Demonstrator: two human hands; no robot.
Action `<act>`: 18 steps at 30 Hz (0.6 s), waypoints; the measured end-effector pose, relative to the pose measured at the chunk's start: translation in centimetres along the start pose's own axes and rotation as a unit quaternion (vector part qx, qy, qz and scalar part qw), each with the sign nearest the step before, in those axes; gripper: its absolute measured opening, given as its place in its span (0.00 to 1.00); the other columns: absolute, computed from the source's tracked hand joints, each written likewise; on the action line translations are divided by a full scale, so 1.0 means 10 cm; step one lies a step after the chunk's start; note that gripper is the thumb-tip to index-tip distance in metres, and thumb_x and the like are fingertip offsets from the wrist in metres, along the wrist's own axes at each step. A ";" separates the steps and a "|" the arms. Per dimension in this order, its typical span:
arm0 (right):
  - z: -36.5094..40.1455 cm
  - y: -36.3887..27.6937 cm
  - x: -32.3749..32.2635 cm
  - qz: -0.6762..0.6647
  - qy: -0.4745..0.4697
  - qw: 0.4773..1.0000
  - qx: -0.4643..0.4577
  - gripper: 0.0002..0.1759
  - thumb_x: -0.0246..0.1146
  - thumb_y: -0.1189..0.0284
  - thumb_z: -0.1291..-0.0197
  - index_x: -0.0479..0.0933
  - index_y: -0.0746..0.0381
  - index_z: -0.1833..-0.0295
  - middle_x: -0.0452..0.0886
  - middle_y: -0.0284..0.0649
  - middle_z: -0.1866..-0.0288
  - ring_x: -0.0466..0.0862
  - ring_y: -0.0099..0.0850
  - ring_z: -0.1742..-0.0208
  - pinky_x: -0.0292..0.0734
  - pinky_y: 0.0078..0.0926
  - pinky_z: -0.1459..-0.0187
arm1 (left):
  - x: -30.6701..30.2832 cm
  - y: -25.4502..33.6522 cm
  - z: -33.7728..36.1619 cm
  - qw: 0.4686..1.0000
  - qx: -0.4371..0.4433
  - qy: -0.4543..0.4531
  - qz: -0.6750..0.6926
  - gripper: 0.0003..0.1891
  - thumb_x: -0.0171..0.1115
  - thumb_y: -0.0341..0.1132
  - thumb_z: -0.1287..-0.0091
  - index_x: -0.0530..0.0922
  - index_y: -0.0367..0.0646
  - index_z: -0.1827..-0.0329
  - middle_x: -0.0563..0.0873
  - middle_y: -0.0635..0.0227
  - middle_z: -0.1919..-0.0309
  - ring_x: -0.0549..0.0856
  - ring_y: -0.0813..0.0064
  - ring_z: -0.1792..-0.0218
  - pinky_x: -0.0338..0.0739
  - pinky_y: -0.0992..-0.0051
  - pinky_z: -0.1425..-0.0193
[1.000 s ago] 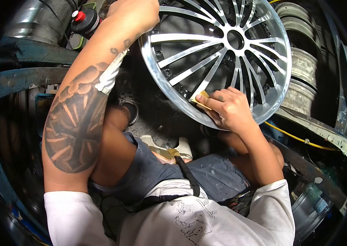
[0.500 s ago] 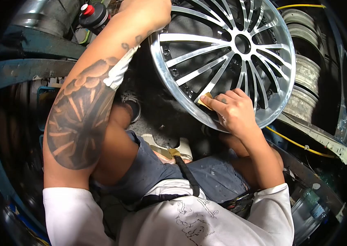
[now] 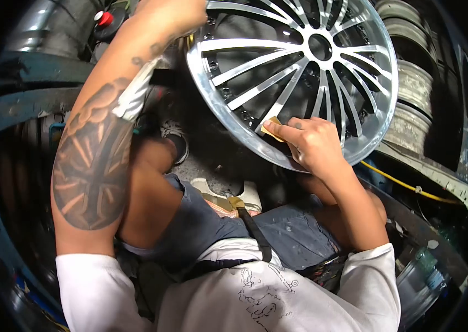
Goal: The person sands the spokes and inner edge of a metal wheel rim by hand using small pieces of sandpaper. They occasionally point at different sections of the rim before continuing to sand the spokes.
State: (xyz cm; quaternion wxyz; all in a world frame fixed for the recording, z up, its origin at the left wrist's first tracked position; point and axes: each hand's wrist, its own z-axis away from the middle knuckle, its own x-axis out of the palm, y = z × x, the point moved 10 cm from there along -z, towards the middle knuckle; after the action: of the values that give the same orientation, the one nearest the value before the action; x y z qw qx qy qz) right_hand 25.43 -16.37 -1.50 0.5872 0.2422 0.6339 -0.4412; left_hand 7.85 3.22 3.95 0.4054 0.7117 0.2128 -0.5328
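Note:
A bright metal car wheel rim (image 3: 330, 48) with many thin spokes stands tilted in front of me. My right hand (image 3: 315, 145) pinches a small folded piece of yellow sandpaper (image 3: 273, 129). It presses the sandpaper against the outer end of a spoke, at the near lower lip of the rim. My left hand (image 3: 181, 14) is closed at the rim's upper left edge. Its fingertips are out of sight at the top of the view. A twisted white wrap (image 3: 134, 99) hangs along the left forearm.
Several dull wheels (image 3: 411, 94) are stacked on the right, behind a yellow hose (image 3: 405, 187) and a worn metal ledge (image 3: 438, 174). Blue metal beams (image 3: 40, 72) and a black bottle with a red cap (image 3: 103, 19) are on the left. My knees are below the rim.
The rim and my left hand have shifted left in the view. My right hand, still with the sandpaper on the spoke end, sits slightly farther left and higher.

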 end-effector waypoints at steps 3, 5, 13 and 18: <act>-0.03 -0.02 -0.04 0.010 0.003 1.000 -0.010 0.22 0.65 0.74 0.41 0.91 0.47 0.42 0.86 0.37 0.67 0.88 0.40 0.71 0.81 0.40 0.69 | 0.11 -0.26 -0.05 0.986 -0.144 -0.055 -0.066 0.17 0.68 0.40 0.36 0.87 0.35 0.52 0.92 0.45 0.60 0.92 0.45 0.55 0.86 0.52 0.49; 0.05 0.02 0.00 -0.001 -0.021 1.000 0.012 0.22 0.65 0.74 0.40 0.91 0.48 0.41 0.86 0.37 0.67 0.88 0.40 0.70 0.82 0.40 0.69 | 0.12 -0.23 -0.06 0.990 -0.109 -0.054 -0.075 0.17 0.69 0.39 0.37 0.87 0.37 0.50 0.92 0.44 0.58 0.92 0.44 0.53 0.86 0.52 0.47; 0.03 0.04 -0.05 -0.033 0.004 0.999 0.036 0.17 0.66 0.70 0.35 0.91 0.47 0.43 0.85 0.35 0.70 0.87 0.39 0.72 0.82 0.40 0.67 | 0.10 -0.15 -0.08 0.990 -0.114 -0.079 -0.028 0.19 0.72 0.37 0.39 0.87 0.41 0.45 0.92 0.46 0.57 0.93 0.47 0.52 0.85 0.54 0.46; -0.05 -0.15 -0.22 -0.018 0.070 0.997 0.004 0.17 0.66 0.70 0.36 0.92 0.47 0.44 0.85 0.35 0.72 0.87 0.36 0.69 0.81 0.38 0.63 | 0.13 -0.19 -0.03 0.981 -0.165 -0.098 0.005 0.21 0.74 0.38 0.40 0.87 0.42 0.43 0.93 0.47 0.55 0.93 0.48 0.51 0.86 0.55 0.45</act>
State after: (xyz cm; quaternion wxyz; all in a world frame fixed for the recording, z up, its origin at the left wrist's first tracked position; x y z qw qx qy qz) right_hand 24.33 -16.24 1.00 0.5323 0.2633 0.6760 -0.4363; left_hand 7.06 4.43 2.08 0.5387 0.5803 0.2537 -0.5556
